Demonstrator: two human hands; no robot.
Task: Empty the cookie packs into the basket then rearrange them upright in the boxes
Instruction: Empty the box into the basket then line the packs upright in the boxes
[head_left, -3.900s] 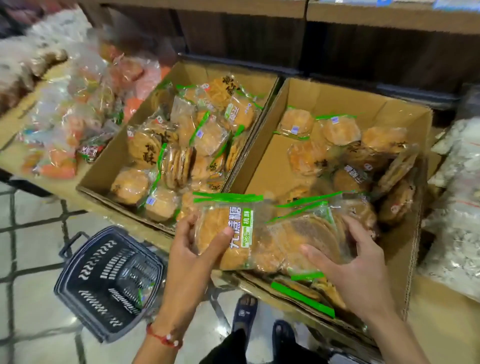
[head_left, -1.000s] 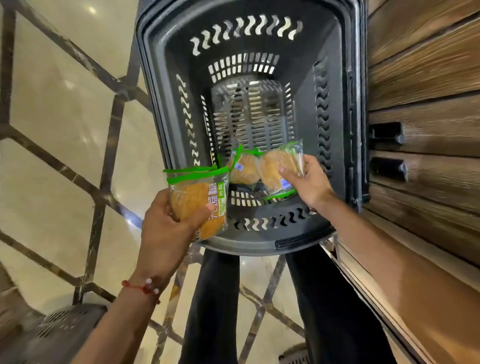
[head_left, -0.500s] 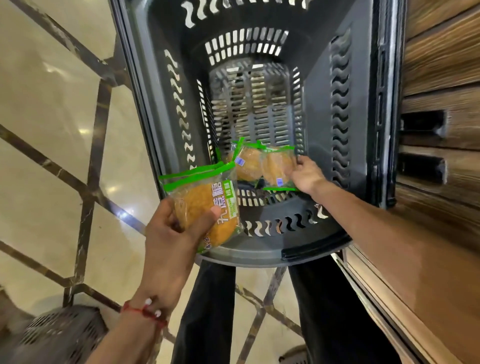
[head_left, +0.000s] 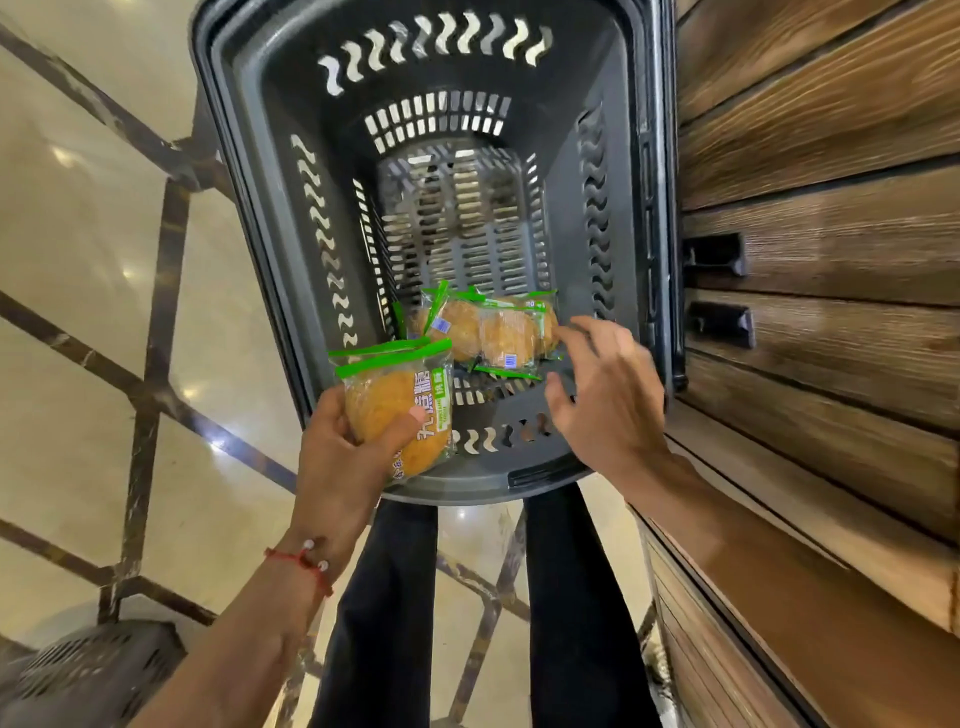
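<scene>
The left hand (head_left: 343, 457) is clamped on a cookie pack (head_left: 400, 410), thumb pressed across the front and fingers curled behind, and holds it upright just above the near left corner of the basket (head_left: 249, 130). A red string bracelet (head_left: 298, 561) with small pale beads circles that wrist. Left of the arm lies a glossy cream floor (head_left: 67, 234) crossed by dark lines, and in the bottom left corner shows part of a second dark perforated basket (head_left: 78, 670). The held pack is clear plastic with green strips along its top edge and a green and white label, with round golden cookies inside. The main basket is dark grey plastic with wavy slots in its walls and a slotted bottom, and it stands on the floor in front of the person's dark trouser legs (head_left: 384, 597). More cookie packs (head_left: 483, 332) of the same kind lie flat and overlapping on its bottom at the near end; I cannot tell their exact number. The right hand (head_left: 608, 400) hovers over the near right part of the basket with its fingers spread and loosely bent, holding nothing; its fingertips are just beside the lying packs, and whether they touch I cannot tell. To the right of the basket rises a brown wooden plank wall (head_left: 831, 208) with two black metal brackets (head_left: 719, 254) on it.
</scene>
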